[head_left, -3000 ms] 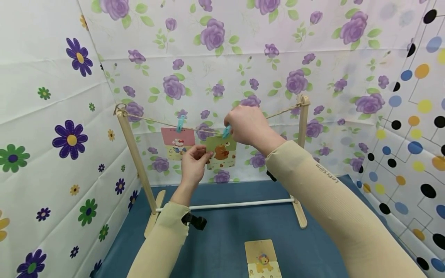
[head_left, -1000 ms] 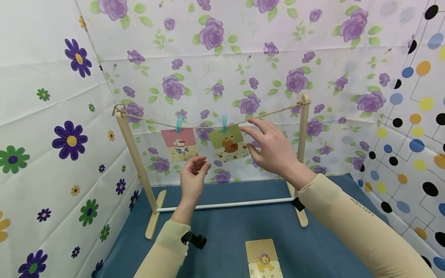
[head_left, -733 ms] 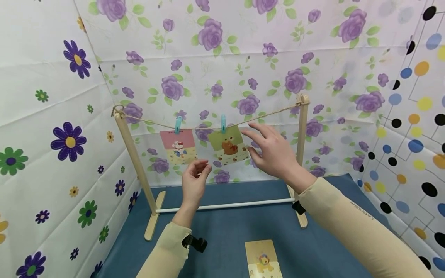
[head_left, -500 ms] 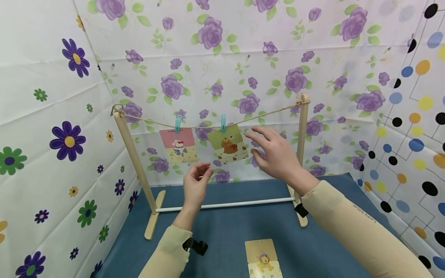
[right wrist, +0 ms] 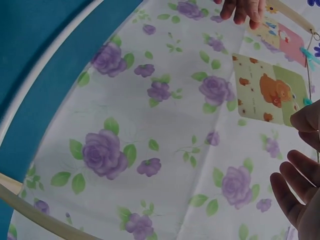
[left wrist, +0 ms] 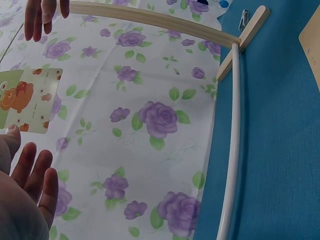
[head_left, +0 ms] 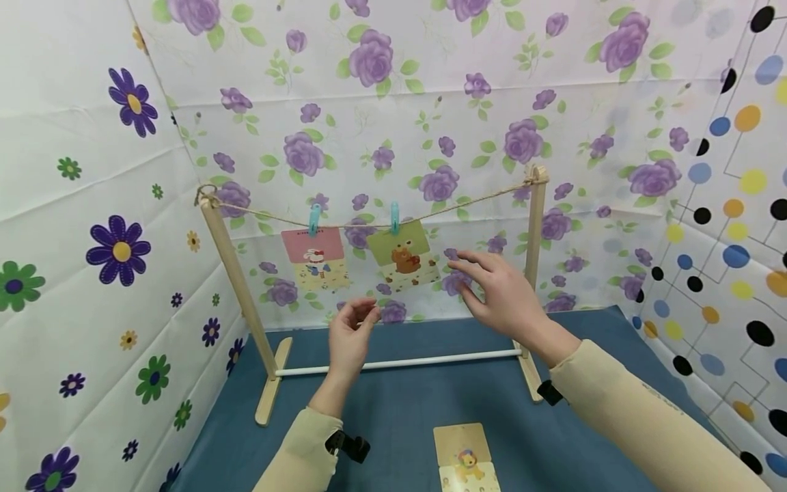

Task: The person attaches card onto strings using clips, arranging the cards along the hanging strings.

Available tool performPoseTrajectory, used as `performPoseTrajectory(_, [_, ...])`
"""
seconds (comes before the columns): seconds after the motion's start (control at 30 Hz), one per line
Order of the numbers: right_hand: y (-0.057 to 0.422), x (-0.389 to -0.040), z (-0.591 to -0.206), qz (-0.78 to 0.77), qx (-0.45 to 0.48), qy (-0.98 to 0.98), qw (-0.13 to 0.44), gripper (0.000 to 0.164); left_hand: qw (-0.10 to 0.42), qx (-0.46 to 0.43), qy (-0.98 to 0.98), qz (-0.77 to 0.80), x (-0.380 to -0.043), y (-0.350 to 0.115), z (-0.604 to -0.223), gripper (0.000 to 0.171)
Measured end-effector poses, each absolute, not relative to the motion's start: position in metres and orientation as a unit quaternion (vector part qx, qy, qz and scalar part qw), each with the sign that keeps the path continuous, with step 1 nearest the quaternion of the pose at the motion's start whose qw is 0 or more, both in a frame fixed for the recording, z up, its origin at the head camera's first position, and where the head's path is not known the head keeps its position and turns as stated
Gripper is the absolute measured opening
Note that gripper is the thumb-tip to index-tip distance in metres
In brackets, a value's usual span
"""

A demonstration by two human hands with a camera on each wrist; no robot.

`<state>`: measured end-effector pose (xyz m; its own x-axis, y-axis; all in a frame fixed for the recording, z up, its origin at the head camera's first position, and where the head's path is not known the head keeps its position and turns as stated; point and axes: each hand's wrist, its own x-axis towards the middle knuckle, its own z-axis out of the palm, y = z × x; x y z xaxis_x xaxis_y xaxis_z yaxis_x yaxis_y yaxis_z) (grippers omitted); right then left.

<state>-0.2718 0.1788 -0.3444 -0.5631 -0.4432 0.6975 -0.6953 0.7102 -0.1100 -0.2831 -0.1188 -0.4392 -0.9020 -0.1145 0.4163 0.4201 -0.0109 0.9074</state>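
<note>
A green card with a bear [head_left: 404,256] hangs tilted from the twine [head_left: 467,203], held by a blue clothespin [head_left: 395,217]. Left of it hangs a pink card with a rabbit [head_left: 315,258] under another blue clothespin [head_left: 314,220]. My left hand [head_left: 349,338] is below and between the two cards, fingers loosely bent, holding nothing. To the lower right of the bear card, my right hand [head_left: 504,294] is apart from it, its fingers spread and holding nothing. A yellowish card with a lion [head_left: 466,459] lies on the blue cloth near the front.
The twine is tied between two wooden posts [head_left: 238,287] on flat feet, joined low down by a white rod [head_left: 430,360]. A blue cloth [head_left: 393,417] covers the surface. Flower-printed sheets [head_left: 369,137] stand behind and at left, a dotted sheet [head_left: 707,273] at right.
My left hand has let go of the bear card and my right hand its clothespin. Both hands have moved down, the right also rightward. The bear card now hangs freely at a tilt.
</note>
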Motion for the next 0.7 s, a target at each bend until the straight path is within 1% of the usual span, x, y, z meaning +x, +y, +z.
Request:
performPoseTrajectory(0.3, [0.196,-0.262,-0.373,0.193,0.320,-0.873,0.312,0.041,0.166,-0.122,-0.675,-0.709,-0.269,-0.114,-0.448,0.020])
performPoseTrajectory(0.5, [0.210,-0.259,-0.397,0.192,0.311,-0.881,0.301,0.042,0.146,-0.134,-0.678,-0.708,-0.258,-0.112,-0.459,0.020])
performPoseTrajectory(0.7, [0.218,-0.259,-0.411,0.205,0.299,-0.885,0.293,0.042,0.124,-0.135,-0.687,-0.703,-0.246,-0.114,-0.469,0.020])
